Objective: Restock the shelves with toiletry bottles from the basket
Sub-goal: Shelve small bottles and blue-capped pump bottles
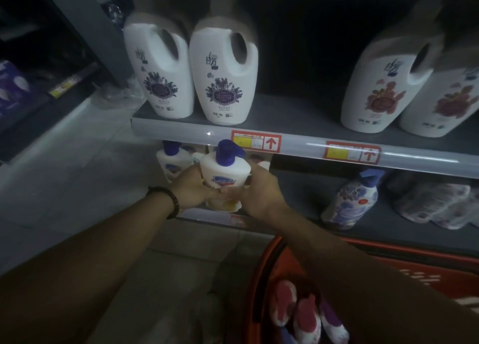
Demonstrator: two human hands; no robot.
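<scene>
A grey metal shelving unit [181,134] fills the view, and its upper board crosses just above the grip. On that board, above and left of the grip, stand two large white plastic jugs with lilac flower labels [225,89]. Two more white jugs with pink flower labels [375,97] stand well off to the upper right. Below and right of the grip, on the person's side, sits a red plastic basket [414,263] that holds several white bottles with pink caps [305,315]. A blue-and-white patterned pump bottle [355,201] leans on the lower shelf [305,196], well to the right of the grip.

The task's thing is a white plastic pump bottle with a blue pump head [224,172], held at the front edge of the lower shelf. The left hand [191,188] wraps its left flank and the right hand [259,191] its right flank, fingers curled round the body. Neither hand is nearer.

The bottle's long axis runs upright. Its pump head is on top and close under the upper board's front lip, the spout points right, and the label faces the person. Whether its base rests on the shelf cannot be told.

The open slot lies straight beyond the grip. It is beside a matching white pump bottle [171,162], which stands just behind and left. The move likely calls for a level push away from the person.
</scene>
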